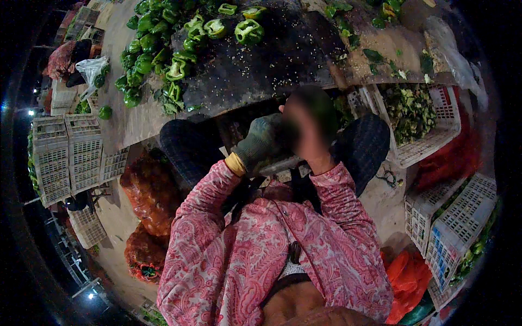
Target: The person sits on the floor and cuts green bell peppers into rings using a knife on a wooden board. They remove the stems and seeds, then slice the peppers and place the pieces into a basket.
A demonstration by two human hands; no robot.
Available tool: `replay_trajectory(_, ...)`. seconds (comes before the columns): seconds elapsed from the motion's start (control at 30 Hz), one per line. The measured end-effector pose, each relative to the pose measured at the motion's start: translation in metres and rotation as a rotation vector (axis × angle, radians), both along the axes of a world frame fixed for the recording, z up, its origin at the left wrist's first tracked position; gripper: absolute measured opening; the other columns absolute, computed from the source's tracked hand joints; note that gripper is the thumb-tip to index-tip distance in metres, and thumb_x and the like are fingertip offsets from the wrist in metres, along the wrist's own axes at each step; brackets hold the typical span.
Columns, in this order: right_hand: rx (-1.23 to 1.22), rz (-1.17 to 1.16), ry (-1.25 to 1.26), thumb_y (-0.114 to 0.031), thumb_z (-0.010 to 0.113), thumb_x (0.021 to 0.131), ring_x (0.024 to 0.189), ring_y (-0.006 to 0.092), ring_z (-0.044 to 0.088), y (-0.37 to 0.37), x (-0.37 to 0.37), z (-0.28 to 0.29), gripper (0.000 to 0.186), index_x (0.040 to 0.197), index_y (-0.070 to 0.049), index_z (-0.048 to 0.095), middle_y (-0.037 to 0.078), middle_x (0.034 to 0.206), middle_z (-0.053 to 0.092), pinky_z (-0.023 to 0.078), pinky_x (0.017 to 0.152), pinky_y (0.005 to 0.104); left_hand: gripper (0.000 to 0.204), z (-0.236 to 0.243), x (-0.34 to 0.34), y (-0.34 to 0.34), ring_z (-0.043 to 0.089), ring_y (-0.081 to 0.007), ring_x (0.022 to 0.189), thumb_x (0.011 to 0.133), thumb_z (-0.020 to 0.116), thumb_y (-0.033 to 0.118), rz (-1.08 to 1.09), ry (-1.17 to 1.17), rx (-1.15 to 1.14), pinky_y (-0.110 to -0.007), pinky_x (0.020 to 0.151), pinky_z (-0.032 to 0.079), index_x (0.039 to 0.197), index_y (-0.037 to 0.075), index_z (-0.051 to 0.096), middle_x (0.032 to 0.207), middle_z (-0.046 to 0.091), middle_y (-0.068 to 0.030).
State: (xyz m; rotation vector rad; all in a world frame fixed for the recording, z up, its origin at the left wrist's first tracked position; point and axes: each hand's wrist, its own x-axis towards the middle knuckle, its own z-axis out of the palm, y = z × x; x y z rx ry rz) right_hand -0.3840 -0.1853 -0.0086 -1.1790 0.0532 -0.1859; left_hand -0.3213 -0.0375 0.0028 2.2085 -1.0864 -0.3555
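My left hand (259, 141), in a grey-green knit glove with a yellow cuff, is curled in front of my lap at the near edge of the dark work board (244, 70). My bare right hand (314, 140) is raised close beside it. A dark blurred patch covers most of the right fingers and whatever lies between the hands; a green tint shows there, but the thing cannot be made out. Beyond them, halved green peppers (249, 32) lie on the board among scattered pale seeds. Whole green peppers (145, 62) are heaped to the left, with more cut pieces (176, 69) along the heap's edge.
At right, under the board, a white crate (405, 155) holds chopped green pieces (409, 111). More white crates (68, 155) stand at left and lower right. Filled orange net sacks (149, 187) sit by my left knee. Another person (65, 60) bends at far left.
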Motion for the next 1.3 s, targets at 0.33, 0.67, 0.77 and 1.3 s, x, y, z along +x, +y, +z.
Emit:
replay_trajectory(0.33,0.240,0.093,0.309,-0.037,0.059,0.093,0.108,0.0159,0.057,-0.011,-0.006,0.004,0.053,0.130,0.000,0.052,0.009,0.116,0.064,0.042,0.097,0.0311,0.026,0.034,0.008,-0.012,0.064,-0.0198,0.089,0.087,0.068,0.015,-0.152,0.391,-0.252,-0.034,0.078,0.051,0.109,0.001,0.064,0.099,0.067,-0.0132)
replay_trajectory(0.67,0.123,0.113,0.177,-0.033,0.050,0.097,0.111,0.0169,0.056,-0.013,-0.007,0.004,0.048,0.131,0.001,0.051,0.011,0.118,0.065,0.036,0.103,0.0315,0.031,0.035,0.005,-0.003,0.059,-0.0103,0.097,0.086,0.069,0.016,0.005,0.986,-0.162,-0.031,0.083,0.051,0.112,0.001,0.063,0.107,0.066,-0.0048)
replay_trajectory(0.77,0.109,0.149,0.217,-0.040,0.047,0.098,0.112,0.0188,0.056,-0.012,-0.010,0.000,0.054,0.133,0.002,0.048,0.013,0.119,0.063,0.036,0.103,0.0334,0.032,0.027,0.006,-0.002,0.059,-0.0095,0.095,0.087,0.069,0.015,-0.130,0.832,-0.266,-0.030,0.081,0.051,0.115,0.001,0.062,0.107,0.066,-0.0049)
replay_trajectory(1.3,0.021,0.015,0.153,-0.032,0.049,0.100,0.108,0.0154,0.057,-0.003,-0.007,0.005,0.039,0.120,-0.001,0.060,0.010,0.112,0.067,0.039,0.099,0.0299,0.030,0.014,0.000,0.001,0.058,-0.0069,0.091,0.093,0.061,0.018,-0.012,0.937,-0.435,-0.026,0.073,0.052,0.117,0.000,0.060,0.101,0.064,-0.0008)
